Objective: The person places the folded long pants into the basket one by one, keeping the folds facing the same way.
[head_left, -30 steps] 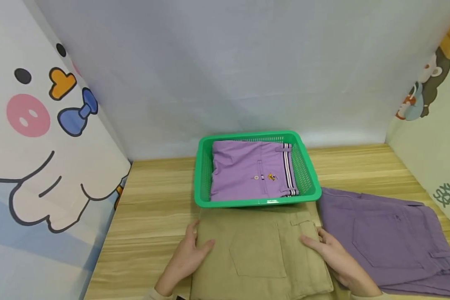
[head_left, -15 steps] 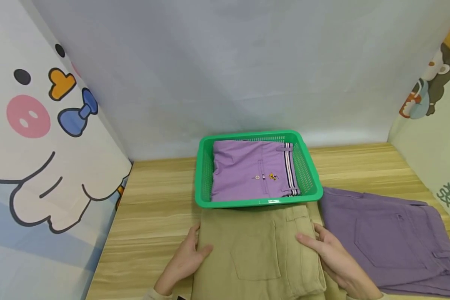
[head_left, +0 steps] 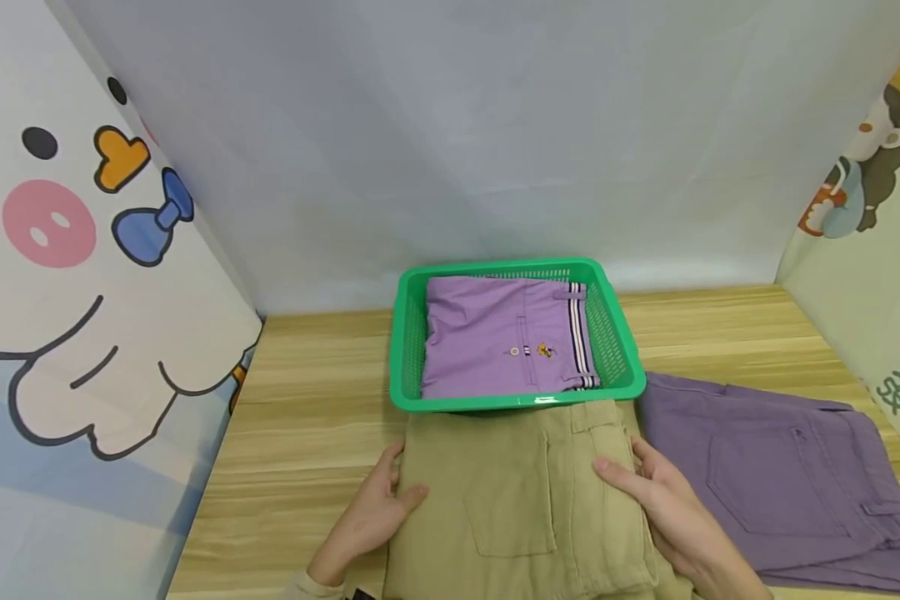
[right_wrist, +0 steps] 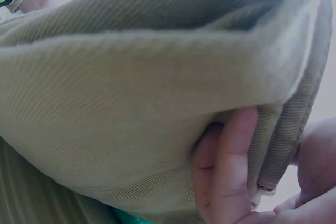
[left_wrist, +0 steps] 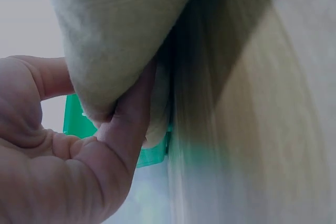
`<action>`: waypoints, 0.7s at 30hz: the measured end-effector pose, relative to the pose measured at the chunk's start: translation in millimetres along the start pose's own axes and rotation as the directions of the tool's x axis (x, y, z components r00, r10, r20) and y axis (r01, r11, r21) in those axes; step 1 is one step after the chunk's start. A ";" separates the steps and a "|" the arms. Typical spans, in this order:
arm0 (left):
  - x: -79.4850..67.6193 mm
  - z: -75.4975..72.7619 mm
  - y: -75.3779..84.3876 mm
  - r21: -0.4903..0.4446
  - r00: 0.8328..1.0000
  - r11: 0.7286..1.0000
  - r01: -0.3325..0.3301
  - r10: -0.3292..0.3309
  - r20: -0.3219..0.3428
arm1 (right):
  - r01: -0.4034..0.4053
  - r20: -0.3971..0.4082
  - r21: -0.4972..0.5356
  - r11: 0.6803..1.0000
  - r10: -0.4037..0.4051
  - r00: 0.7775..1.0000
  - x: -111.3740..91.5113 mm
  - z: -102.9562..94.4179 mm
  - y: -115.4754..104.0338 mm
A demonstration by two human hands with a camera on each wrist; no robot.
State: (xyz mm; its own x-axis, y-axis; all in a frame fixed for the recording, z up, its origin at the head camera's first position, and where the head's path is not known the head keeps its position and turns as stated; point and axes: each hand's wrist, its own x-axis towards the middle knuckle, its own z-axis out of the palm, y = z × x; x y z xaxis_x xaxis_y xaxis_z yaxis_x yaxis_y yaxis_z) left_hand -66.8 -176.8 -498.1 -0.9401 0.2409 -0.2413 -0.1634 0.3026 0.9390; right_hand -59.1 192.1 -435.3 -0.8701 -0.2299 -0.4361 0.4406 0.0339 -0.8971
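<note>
Folded khaki trousers [head_left: 510, 500] lie in front of the basket, back pocket up and waistband to the right. At their left fold my left hand [head_left: 367, 517] pinches the cloth, thumb on top; the left wrist view shows its fingers [left_wrist: 123, 124] tucked under the folded layers. On the opposite side my right hand [head_left: 667, 508] grips the waistband end, thumb above. Seen from the right wrist, fingers [right_wrist: 233, 161] press beneath the cloth [right_wrist: 131, 87], which is lifted there. More khaki cloth shows under the trousers at the lower right.
A green plastic basket [head_left: 517, 403] stands just behind the khaki trousers, holding folded lilac trousers [head_left: 480, 342] with a striped waistband. Folded purple trousers [head_left: 780, 475] lie to the right on the wood-grain table [head_left: 307, 375]. A pale curtain hangs behind; printed panels flank both sides.
The waistband end of the khaki trousers has risen and shifted slightly left and back with my right hand. My left hand keeps its hold at the left fold.
</note>
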 end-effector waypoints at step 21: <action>-19.5 -13.4 30.0 -0.071 0.999 0.997 0.023 -0.025 -0.027 | 0.052 0.171 0.234 0.971 -0.094 0.981 -15.4 -17.3 -16.2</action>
State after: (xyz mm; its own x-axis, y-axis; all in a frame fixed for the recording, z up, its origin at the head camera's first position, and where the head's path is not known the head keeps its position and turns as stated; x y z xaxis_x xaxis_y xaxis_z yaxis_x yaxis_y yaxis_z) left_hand -57.3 -184.8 -462.0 -0.9433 0.2086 -0.2581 -0.2060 0.2416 0.9483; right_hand -56.7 211.9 -415.3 -0.8567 -0.3954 -0.3312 0.4343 -0.2065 -0.8768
